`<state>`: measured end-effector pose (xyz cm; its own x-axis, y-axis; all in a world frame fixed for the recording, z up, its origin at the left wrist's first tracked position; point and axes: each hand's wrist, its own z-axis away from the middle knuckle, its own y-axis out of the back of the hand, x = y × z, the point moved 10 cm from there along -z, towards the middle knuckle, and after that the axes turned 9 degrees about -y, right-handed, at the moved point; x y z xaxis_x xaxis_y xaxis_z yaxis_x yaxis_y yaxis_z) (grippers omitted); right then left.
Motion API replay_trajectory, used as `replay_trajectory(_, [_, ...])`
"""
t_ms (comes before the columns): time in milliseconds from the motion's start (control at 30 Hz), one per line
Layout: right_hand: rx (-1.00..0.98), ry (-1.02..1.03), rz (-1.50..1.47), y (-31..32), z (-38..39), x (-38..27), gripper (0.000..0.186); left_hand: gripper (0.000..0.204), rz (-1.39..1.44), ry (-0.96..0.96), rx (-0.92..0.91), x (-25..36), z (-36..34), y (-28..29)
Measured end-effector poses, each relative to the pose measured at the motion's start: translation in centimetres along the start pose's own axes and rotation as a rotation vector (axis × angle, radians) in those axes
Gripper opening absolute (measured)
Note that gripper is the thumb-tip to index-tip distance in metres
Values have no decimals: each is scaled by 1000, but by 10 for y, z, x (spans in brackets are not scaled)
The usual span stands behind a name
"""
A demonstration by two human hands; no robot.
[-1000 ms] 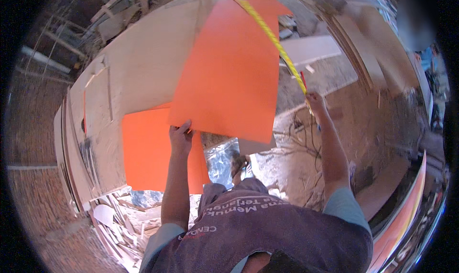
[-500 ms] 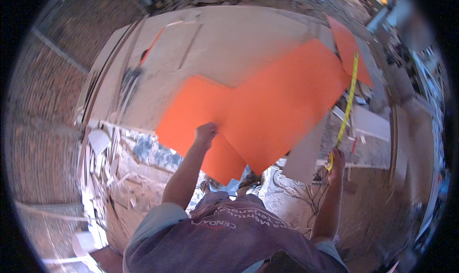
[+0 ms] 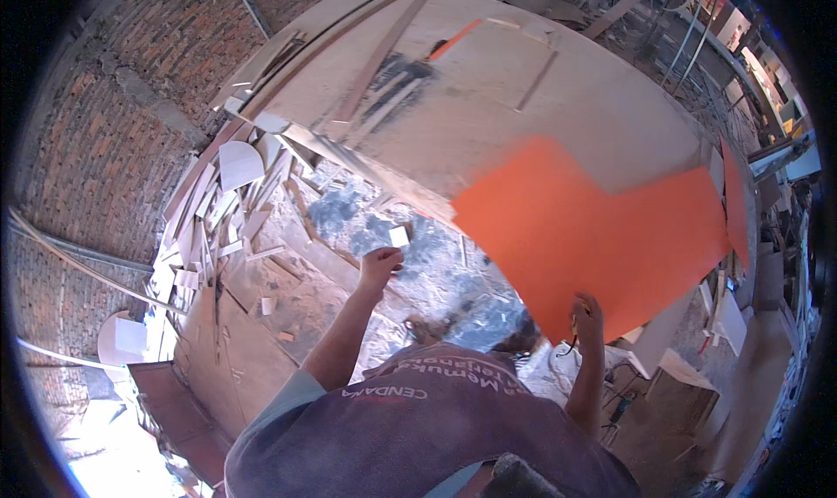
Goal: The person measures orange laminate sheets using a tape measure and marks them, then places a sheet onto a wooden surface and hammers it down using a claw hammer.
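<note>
Left hand (image 3: 381, 267) hangs half-curled, clear of the orange sheets (image 3: 628, 245); whether it pinches anything I cannot tell.
Beyond is the big table (image 3: 488, 105), with the overlapping sheets across its near right part, the larger one's long axis slanting from near me away to the right. A second ago my left fingers held a sheet and a yellow tape stretched from my right; now neither shows, so I judge that side is free of my hold. Right hand (image 3: 586, 310) curls at their near edge, its grip unclear. Smallest, a white block (image 3: 398, 236) shows just past my left fingers.
</note>
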<state>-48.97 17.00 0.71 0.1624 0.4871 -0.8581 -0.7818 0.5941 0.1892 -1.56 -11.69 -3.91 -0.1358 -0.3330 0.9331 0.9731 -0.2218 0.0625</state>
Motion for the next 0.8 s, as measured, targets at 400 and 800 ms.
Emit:
replay_trajectory(400, [-330,386,757,-410,-42,-143,30,29,383,7,582,-3,-31,371])
replay_trajectory(800, [-83,407,761,-711,-222,-265,80,38,271,498,669,-116,-55,520])
